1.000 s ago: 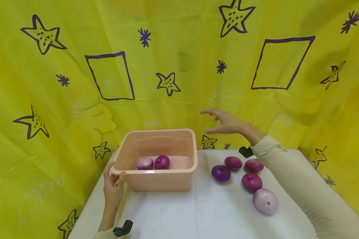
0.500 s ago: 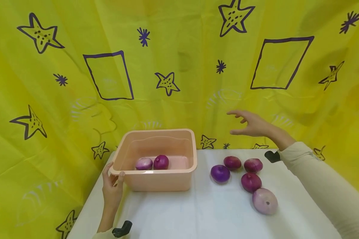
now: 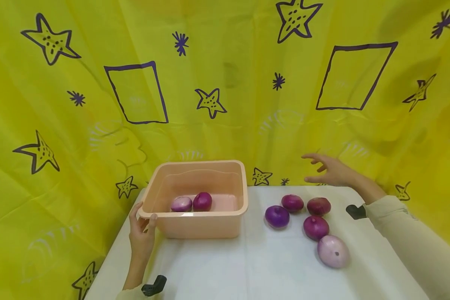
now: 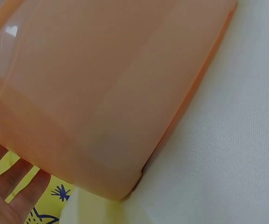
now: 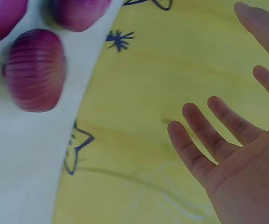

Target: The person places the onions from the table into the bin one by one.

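Note:
A peach plastic tub (image 3: 198,226) stands at the left of the table, with a pale onion (image 3: 181,204) and a purple onion (image 3: 202,201) inside. My left hand (image 3: 141,237) grips the tub's near left corner, thumb over the rim and fingers along the side. The left wrist view shows those fingers against the tub wall (image 4: 101,102). My right hand (image 3: 330,170) hovers in the air past the table's far edge, fingers spread and holding nothing. Nearest to it is a reddish onion (image 3: 318,206), seen large in the right wrist view as a ribbed onion (image 5: 36,70).
Right of the tub, several onions lie on the white tabletop (image 3: 225,266): a dark purple onion (image 3: 277,216), a red onion (image 3: 292,203), a magenta onion (image 3: 316,227) and a large pale onion (image 3: 333,251). A yellow curtain (image 3: 240,133) hangs right behind the table.
My right hand has moved away from the tub to the right, then lowered a little toward the onions, staying spread. My left hand, the tub and the onions have stayed in place.

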The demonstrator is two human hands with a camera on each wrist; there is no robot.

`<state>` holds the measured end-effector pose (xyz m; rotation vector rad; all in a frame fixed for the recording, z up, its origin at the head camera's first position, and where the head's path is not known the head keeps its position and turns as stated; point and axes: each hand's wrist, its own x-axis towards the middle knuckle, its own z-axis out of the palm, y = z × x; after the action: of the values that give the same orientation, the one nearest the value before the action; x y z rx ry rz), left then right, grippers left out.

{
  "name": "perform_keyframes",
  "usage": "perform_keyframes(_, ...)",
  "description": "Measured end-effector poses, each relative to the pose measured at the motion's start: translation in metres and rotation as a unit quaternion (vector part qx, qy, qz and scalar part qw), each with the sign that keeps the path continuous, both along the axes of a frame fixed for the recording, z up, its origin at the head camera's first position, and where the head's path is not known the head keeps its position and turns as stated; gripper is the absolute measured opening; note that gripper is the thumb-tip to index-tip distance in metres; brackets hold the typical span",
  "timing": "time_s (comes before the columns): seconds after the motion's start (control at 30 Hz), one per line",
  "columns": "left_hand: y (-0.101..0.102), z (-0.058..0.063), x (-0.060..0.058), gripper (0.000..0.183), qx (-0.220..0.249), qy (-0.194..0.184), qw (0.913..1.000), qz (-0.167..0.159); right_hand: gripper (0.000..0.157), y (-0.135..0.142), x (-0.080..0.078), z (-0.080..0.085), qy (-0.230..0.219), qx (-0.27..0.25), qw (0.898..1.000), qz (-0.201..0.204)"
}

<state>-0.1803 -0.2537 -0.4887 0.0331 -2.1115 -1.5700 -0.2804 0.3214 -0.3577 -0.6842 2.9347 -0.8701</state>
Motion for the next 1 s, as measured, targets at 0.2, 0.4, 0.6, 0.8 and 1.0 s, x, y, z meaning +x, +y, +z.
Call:
perform_keyframes(0.2,-0.001,0.000,-0.002,0.063,-0.003,0.002,1.0000,0.000,0.076,0.016,0.009,-0.027,-0.022,0.008,1.000,-0.018)
perform_keyframes(0.4,-0.001,0.000,-0.002,0.062,0.004,0.005,1.0000,0.002,0.073,0.030,0.015,-0.054,-0.046,-0.004,0.999,-0.014)
perform_keyframes(0.6,0.000,0.001,-0.002,0.063,0.003,0.001,1.0000,-0.001,0.075,0.046,0.021,-0.081,-0.109,-0.009,0.994,-0.024)
perform_keyframes(0.8,0.002,0.001,-0.001,0.062,0.004,-0.004,1.0000,-0.004,0.070,0.057,0.026,-0.103,-0.128,-0.009,0.992,-0.020)
perform_keyframes(1.0,0.002,0.001,-0.001,0.062,0.008,-0.005,1.0000,-0.002,0.059,0.056,0.026,-0.110,-0.124,-0.021,0.992,-0.007)
